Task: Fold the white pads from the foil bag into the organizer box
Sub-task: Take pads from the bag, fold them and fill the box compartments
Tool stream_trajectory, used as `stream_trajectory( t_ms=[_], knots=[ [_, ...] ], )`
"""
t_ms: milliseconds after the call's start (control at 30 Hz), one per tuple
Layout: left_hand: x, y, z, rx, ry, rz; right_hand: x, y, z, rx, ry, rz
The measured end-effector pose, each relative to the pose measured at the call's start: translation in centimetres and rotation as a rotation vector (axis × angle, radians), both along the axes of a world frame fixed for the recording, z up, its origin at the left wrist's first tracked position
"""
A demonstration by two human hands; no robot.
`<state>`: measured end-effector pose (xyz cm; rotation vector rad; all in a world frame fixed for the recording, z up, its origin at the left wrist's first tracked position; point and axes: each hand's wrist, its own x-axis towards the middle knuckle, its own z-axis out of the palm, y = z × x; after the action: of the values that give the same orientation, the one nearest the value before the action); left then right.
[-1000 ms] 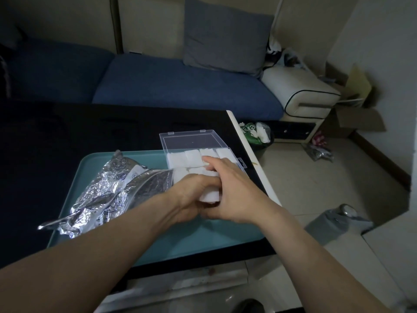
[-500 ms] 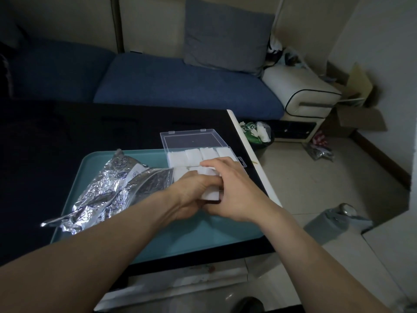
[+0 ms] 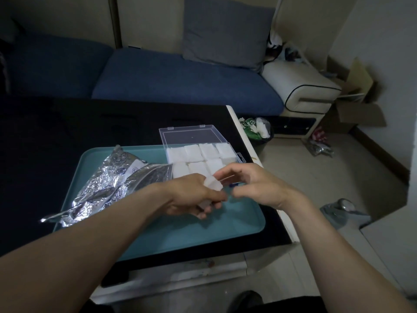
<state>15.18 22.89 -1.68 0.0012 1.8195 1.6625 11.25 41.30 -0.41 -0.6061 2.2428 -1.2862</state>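
Hands working a white pad (image 3: 212, 184) over the teal tray (image 3: 225, 231).
Left hand (image 3: 194, 195) is gripping the pad; right hand (image 3: 255, 186) (fingers loosely curled) is hovering beside it, holding nothing, near the organizer box (image 3: 200, 152) at the tray's far right corner.

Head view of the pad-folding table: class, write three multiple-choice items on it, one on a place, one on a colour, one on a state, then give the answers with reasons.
1. Where does the foil bag lie?
A. On the tray's left part
B. On the sofa
C. Inside the organizer box

2. What colour is the tray?
A. Red
B. Teal
C. Yellow

3. How is the organizer box?
A. Lid shut
B. Lid open, white pads inside
C. Lid open, nothing inside

Answers:
1 A, the crumpled bag rests on the tray, left of the box.
2 B, its bare surface is blue-green.
3 B, the clear lid lies back and folded pads fill the compartments in view.
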Motion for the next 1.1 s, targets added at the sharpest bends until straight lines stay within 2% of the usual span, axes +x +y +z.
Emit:
stream_trajectory(
  t_ms=[167, 300, 333, 367, 433, 467, 500, 600, 733, 867, 1000, 1100],
  knots=[
    [0.3, 0.5, 0.0, 0.001, 0.029, -0.114, 0.1, -0.6, -1.0, -0.045, -0.022, 0.003],
    [-0.2, 1.2, 0.1, 0.054, -0.01, 0.016, -0.8, 0.2, -1.0, -0.153, 0.042, -0.095],
    [-0.4, 1.4, 0.1, 0.011, 0.02, 0.068, -1.2, 0.4, -1.0, -0.218, 0.066, -0.182],
    [-0.7, 1.5, 0.0, -0.118, 0.129, 0.114, -1.8, 0.6, -1.0, -0.292, 0.095, -0.295],
    [-1.2, 1.2, -0.4, -0.53, 0.526, 0.224, -3.3, 1.2, -1.3, -0.34, 0.225, -0.504],
    [-1.4, 0.9, -0.6, -0.66, 0.718, 0.263, -4.2, 1.5, -1.5, -0.293, 0.319, -0.567],
    [-1.5, 0.7, -0.8, -0.711, 0.852, 0.252, -5.0, 1.7, -1.7, -0.23, 0.392, -0.595],
    [-2.0, 0.1, -2.1, -0.812, 1.028, 0.035, -7.0, 1.7, -2.6, 0.007, 0.444, -0.52],
    [-2.3, 0.3, -3.4, -1.044, 1.053, -0.207, -8.0, 0.4, -3.7, 0.285, 0.432, -0.38],
    [-2.4, 0.9, -3.7, -1.131, 1.067, -0.216, -8.1, -1.2, -4.2, 0.509, 0.49, -0.329],
    [-2.4, 1.4, -3.5, -1.149, 1.036, -0.228, -7.8, -2.1, -4.4, 0.635, 0.59, -0.38],
    [-2.5, 1.5, -3.3, -1.149, 1.029, -0.223, -7.9, -2.3, -4.6, 0.66, 0.577, -0.472]
  ],
)
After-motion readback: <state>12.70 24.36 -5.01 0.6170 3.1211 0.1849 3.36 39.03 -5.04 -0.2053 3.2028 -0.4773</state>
